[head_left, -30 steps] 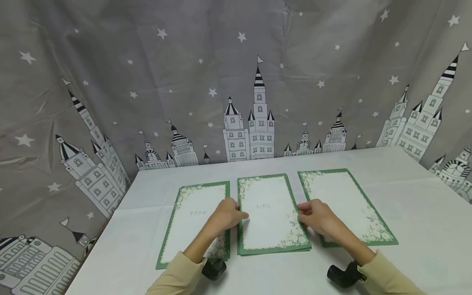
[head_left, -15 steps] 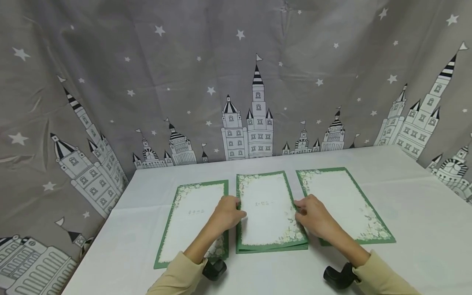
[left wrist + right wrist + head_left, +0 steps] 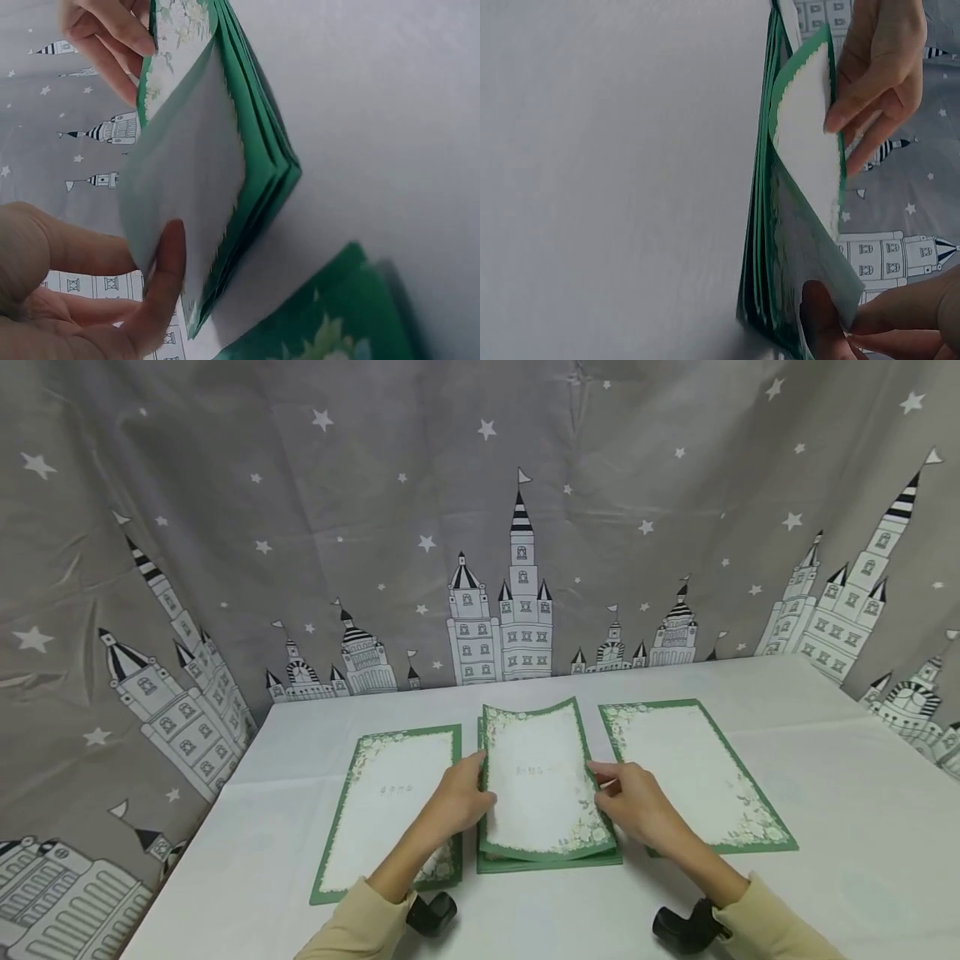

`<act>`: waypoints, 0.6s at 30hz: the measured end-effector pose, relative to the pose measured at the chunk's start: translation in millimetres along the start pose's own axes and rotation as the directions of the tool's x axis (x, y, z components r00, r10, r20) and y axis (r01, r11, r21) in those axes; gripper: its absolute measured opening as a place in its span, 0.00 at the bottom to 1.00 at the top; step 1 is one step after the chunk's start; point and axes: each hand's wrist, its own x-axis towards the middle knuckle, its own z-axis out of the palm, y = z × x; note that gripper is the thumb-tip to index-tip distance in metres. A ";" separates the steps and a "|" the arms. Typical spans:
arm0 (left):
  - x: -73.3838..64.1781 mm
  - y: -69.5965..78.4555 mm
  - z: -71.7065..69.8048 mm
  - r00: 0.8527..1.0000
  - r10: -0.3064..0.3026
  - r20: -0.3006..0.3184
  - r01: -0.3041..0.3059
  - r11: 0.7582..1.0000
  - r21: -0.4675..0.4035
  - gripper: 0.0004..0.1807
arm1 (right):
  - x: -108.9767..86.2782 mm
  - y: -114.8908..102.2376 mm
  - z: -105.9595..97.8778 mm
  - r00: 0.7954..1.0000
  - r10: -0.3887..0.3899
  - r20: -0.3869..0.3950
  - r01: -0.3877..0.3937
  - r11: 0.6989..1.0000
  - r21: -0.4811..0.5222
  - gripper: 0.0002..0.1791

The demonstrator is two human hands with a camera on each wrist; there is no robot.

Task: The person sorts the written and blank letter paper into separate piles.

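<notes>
Your left hand (image 3: 459, 792) pinches the left edge of the top sheet (image 3: 540, 781), and your right hand (image 3: 636, 797) pinches its right edge, so both grips are grasping the same green-bordered floral paper. That sheet sits above the middle stack (image 3: 551, 864), between the left sheet (image 3: 393, 802) and the right sheet (image 3: 682, 760) on the tabletop (image 3: 555, 918). Its far corners curl up while the far edge sags between them, and its sides rise off the green-edged papers below, as both wrist views show. Whether the whole near edge is free of the stack, you cannot tell from here. The small marks in the middle of the top sheet are too faint to read.

The step in hand looks like separating this one sheet from its stack by lifting it two-handed. The next move seems to call for raising both sides evenly, with just enough sideways tension to flatten the bow, and checking that no second sheet clings underneath. Pull unevenly and the thin paper could crease, or drag the stack askew.
</notes>
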 end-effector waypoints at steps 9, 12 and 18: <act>-13.8 -7.3 -28.4 0.999 -0.031 -0.023 0.029 0.998 -0.057 0.38 | -1.0 -19.6 19.3 1.000 -0.030 0.003 0.029 0.989 0.148 0.30; -24.4 -7.6 -42.0 0.999 -0.040 -0.026 0.039 0.998 -0.040 0.37 | -2.0 -28.7 25.9 1.000 -0.016 0.023 0.011 0.980 0.200 0.32; -45.0 -13.9 -67.0 0.998 -0.056 -0.030 0.057 0.998 0.028 0.38 | -2.7 -47.5 43.9 0.996 -0.060 0.061 0.043 0.967 0.249 0.33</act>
